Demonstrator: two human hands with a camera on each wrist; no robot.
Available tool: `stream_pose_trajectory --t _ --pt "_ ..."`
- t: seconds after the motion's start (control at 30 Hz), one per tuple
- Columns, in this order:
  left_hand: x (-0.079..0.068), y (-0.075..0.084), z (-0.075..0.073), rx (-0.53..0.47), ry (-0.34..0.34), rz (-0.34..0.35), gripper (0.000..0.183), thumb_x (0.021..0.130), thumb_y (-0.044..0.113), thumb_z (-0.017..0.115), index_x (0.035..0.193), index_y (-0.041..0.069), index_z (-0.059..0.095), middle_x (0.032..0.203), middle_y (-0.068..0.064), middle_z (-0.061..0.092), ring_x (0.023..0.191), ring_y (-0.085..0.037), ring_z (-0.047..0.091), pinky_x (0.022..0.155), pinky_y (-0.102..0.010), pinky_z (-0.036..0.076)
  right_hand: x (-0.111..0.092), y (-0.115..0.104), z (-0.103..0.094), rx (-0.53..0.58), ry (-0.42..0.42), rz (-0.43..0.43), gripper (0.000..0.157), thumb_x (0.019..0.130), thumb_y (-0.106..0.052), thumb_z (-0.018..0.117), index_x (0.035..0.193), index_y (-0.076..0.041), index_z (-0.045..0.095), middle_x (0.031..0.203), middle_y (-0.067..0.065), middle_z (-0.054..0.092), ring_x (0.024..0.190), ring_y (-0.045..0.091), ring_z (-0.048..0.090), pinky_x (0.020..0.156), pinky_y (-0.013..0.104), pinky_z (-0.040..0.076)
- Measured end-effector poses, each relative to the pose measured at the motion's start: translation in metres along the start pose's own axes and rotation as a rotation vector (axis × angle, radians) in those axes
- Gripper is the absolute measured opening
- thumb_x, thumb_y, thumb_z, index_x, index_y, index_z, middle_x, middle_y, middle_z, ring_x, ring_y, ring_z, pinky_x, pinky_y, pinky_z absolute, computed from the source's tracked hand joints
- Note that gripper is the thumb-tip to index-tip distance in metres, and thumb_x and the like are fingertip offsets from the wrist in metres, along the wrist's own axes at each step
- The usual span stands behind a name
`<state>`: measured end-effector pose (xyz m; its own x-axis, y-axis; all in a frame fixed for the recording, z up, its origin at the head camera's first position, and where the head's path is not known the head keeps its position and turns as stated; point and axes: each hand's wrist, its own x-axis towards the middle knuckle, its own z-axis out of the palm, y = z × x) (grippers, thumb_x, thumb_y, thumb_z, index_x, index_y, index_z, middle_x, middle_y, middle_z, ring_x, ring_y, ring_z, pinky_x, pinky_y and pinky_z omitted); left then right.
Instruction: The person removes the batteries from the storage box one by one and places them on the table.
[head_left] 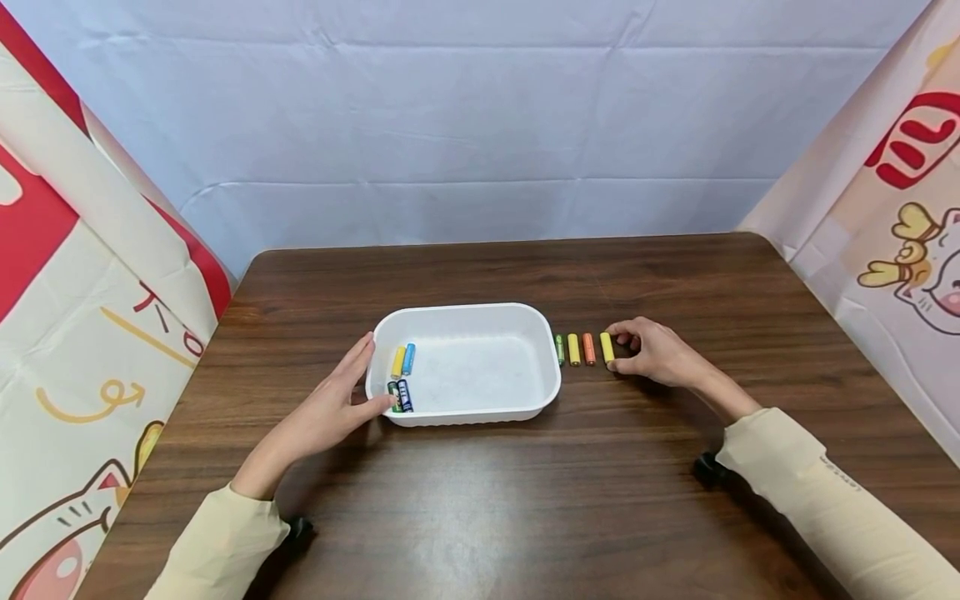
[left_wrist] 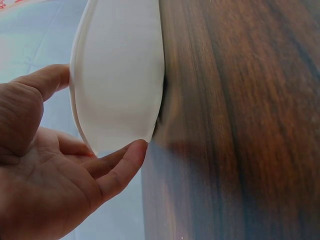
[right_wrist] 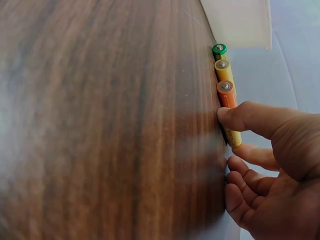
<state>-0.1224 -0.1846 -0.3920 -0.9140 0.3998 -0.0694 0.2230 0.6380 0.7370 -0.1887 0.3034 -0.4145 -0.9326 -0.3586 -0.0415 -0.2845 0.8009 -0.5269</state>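
Note:
A white plastic tray (head_left: 465, 414) stands on the table. My left hand (head_left: 333, 400) holds its left end, thumb at the near rim and fingers along the end wall; in the left wrist view the fingertips (left_wrist: 135, 150) touch the wall. Inside, at the left end, lie a yellow battery (head_left: 398, 362), a blue battery (head_left: 408, 359), a green battery (head_left: 394, 388) and a dark blue battery (head_left: 406, 396). My right hand (head_left: 652, 354) pinches another yellow battery (head_left: 607, 347) by its ends, thumb and index finger, at the right end of a short row.
Between the tray and my right hand, a green battery (head_left: 559, 350), a yellow battery (head_left: 573, 350) and an orange battery (head_left: 588, 349) lie side by side on the brown wooden table (head_left: 480, 492). A pale cloth (head_left: 480, 125) hangs behind the table, with printed sheets at both sides.

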Motion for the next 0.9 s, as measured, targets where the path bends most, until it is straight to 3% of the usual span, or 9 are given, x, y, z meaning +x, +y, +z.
stream_pose_trajectory --t 0.3,0.67,0.9 --pt "0.000 -0.001 0.000 0.013 -0.006 -0.006 0.094 0.100 0.033 0.070 0.164 0.000 0.009 0.173 -0.014 0.002 0.150 -0.034 0.027 0.102 -0.050 0.049 -0.001 0.001 0.001 0.011 0.013 -0.005 0.057 0.089 -0.016 0.083 0.136 0.007 0.059 0.106 0.013 0.061 0.091 0.025 0.055 0.082 0.046 0.045" --pt "0.000 -0.001 -0.002 0.021 -0.007 -0.002 0.094 0.100 0.032 0.070 0.164 0.000 0.010 0.173 -0.015 0.002 0.149 -0.034 0.029 0.101 -0.049 0.050 -0.002 -0.003 -0.002 0.031 0.013 -0.001 0.062 0.090 -0.018 0.082 0.139 0.009 0.056 0.107 0.014 0.061 0.094 0.027 0.057 0.084 0.047 0.046" --pt "-0.001 0.000 -0.004 0.007 -0.011 0.008 0.094 0.100 0.033 0.071 0.164 -0.001 0.011 0.172 -0.017 0.003 0.144 -0.035 0.036 0.098 -0.046 0.052 0.005 -0.035 -0.010 0.051 0.168 -0.053 0.053 0.091 -0.020 0.081 0.134 0.006 0.062 0.105 0.016 0.067 0.093 0.027 0.063 0.082 0.044 0.048"
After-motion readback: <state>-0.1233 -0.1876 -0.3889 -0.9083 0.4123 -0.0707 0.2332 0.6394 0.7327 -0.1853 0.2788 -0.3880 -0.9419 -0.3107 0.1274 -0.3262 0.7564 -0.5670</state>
